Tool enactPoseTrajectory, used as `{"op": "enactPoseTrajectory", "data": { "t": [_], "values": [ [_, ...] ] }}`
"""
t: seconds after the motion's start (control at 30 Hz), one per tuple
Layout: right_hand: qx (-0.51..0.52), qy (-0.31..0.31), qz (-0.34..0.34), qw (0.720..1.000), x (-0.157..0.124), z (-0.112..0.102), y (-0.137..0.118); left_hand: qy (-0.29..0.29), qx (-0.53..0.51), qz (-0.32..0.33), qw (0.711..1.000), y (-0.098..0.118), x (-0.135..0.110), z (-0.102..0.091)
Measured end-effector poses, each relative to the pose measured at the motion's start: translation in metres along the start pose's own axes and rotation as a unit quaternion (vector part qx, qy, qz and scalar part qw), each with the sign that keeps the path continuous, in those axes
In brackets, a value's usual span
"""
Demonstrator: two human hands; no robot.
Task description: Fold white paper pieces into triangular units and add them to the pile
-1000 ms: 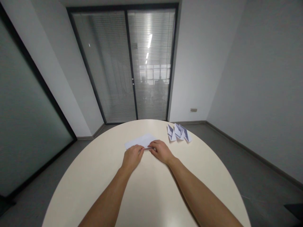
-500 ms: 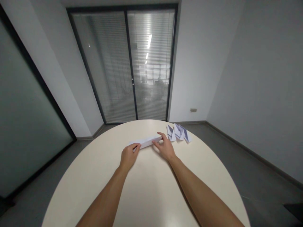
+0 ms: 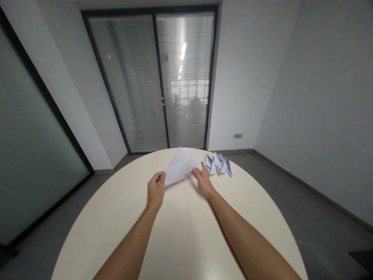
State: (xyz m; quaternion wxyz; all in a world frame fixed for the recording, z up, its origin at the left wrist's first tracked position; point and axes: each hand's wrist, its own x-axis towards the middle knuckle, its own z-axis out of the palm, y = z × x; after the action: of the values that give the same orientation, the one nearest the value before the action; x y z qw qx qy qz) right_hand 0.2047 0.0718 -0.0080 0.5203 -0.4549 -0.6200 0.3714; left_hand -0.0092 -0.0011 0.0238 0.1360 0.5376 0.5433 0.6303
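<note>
A white sheet of paper point(image 3: 180, 165) with crease lines stands spread out, its near edge slightly above the table and its far part sloping away. My left hand point(image 3: 155, 188) pinches its left corner between thumb and fingers. At the right corner, my right hand point(image 3: 204, 182) has its thumb side on the paper's edge, while one finger points up clear of the sheet. The fingers behind the paper are hidden. Just right of that hand lie folded white paper pieces point(image 3: 220, 163) with pointed ends.
The round cream table point(image 3: 180, 229) extends around both forearms. Beyond its far edge are glass doors point(image 3: 163, 101) with blinds. A pale wall point(image 3: 247, 70) rises at the right, and a frosted glass panel point(image 3: 32, 144) stands at the left.
The paper was a narrow folded strip between my hands and now shows as a wide opened sheet. My left hand moved slightly left; my right hand shifted a little right.
</note>
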Motion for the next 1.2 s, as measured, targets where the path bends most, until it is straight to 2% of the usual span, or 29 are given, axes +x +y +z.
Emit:
{"op": "enactPoseTrajectory", "data": {
  "t": [0.13, 0.27, 0.4, 0.5, 0.6, 0.7, 0.83, 0.9, 0.97, 1.1, 1.2],
  "values": [
    [0.088, -0.002, -0.021, 0.996, -0.002, 0.003, -0.002, 0.030, -0.034, -0.035, 0.998, -0.008, 0.003, 0.004],
    [0.120, -0.004, -0.039, 0.992, -0.004, 0.003, -0.007, 0.037, -0.056, -0.073, 0.995, -0.017, 0.004, 0.008],
    [0.136, 0.017, -0.020, 0.990, -0.004, 0.003, -0.012, 0.006, -0.093, -0.129, 0.987, -0.017, 0.001, 0.009],
    [0.123, 0.048, -0.018, 0.991, -0.003, 0.002, -0.014, -0.013, -0.051, -0.147, 0.988, -0.011, -0.001, 0.005],
    [0.087, 0.064, -0.026, 0.994, -0.002, -0.001, -0.013, -0.009, 0.097, -0.117, 0.988, -0.006, -0.002, -0.001],
    [0.044, 0.063, -0.025, 0.997, 0.000, -0.004, -0.011, -0.042, 0.209, -0.041, 0.976, -0.004, -0.003, -0.004],
    [-0.039, 0.074, -0.024, 0.996, -0.002, -0.008, -0.012, -0.164, 0.250, 0.061, 0.952, 0.001, -0.009, 0.000],
    [-0.098, 0.086, -0.045, 0.990, -0.004, -0.009, -0.015, -0.229, 0.280, 0.073, 0.929, 0.005, -0.015, 0.004],
    [-0.155, 0.081, -0.084, 0.981, -0.008, -0.009, -0.020, -0.269, 0.301, 0.075, 0.912, 0.010, -0.019, 0.007],
    [-0.242, 0.002, -0.129, 0.962, -0.018, -0.003, -0.031, -0.280, 0.321, 0.104, 0.899, 0.021, -0.022, 0.008],
    [-0.297, -0.106, -0.155, 0.936, -0.026, 0.003, -0.034, -0.271, 0.332, 0.136, 0.893, 0.024, -0.020, 0.008]
  ]
}}
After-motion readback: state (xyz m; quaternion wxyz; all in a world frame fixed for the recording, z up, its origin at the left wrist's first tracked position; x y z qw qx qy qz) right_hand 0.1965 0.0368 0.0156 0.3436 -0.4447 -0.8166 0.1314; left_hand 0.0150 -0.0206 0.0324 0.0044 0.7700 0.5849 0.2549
